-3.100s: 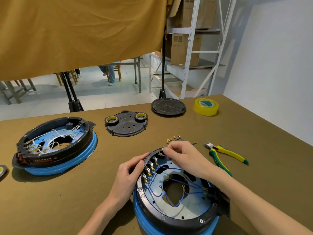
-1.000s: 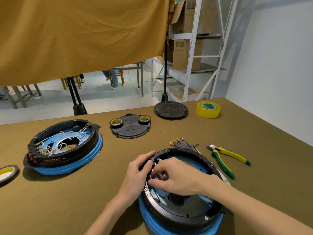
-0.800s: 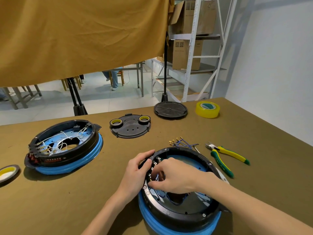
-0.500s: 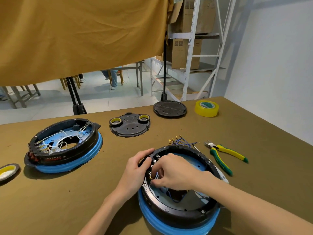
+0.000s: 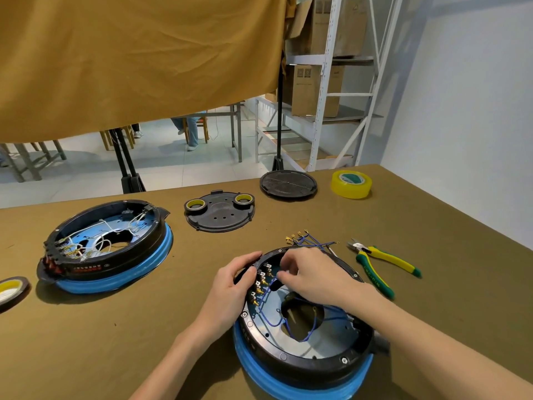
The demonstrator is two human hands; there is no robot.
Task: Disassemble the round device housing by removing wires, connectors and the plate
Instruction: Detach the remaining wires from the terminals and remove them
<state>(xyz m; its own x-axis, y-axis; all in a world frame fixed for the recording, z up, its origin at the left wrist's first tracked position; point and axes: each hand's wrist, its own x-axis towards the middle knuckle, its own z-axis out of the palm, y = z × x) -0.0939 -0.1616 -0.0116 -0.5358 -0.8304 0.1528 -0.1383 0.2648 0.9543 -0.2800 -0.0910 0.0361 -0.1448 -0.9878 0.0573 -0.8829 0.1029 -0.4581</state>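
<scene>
The round device housing [image 5: 302, 362], black ring on a blue base, lies in front of me with a grey metal plate [image 5: 331, 339] inside. Blue wires [image 5: 274, 321] run across the plate to a row of brass connectors [image 5: 261, 284] on the left inner rim. My left hand [image 5: 230, 287] grips the housing's left rim. My right hand [image 5: 311, 275] reaches over the top of the housing, its fingertips pinching a blue wire near the upper connectors. A bundle of removed blue wires [image 5: 311, 241] with brass terminals lies just behind the housing.
A second housing [image 5: 106, 246] with white wires sits at the left. Green-yellow pliers [image 5: 383, 264] lie to the right. A black cover plate [image 5: 220, 213] carrying two small tape rolls, a round black disc [image 5: 288, 183], a yellow tape roll [image 5: 351, 184] and another tape roll [image 5: 11, 290] lie around.
My right hand has lifted from low on the connector row to the upper connectors, uncovering the plate and blue wires. The left hand stays on the rim.
</scene>
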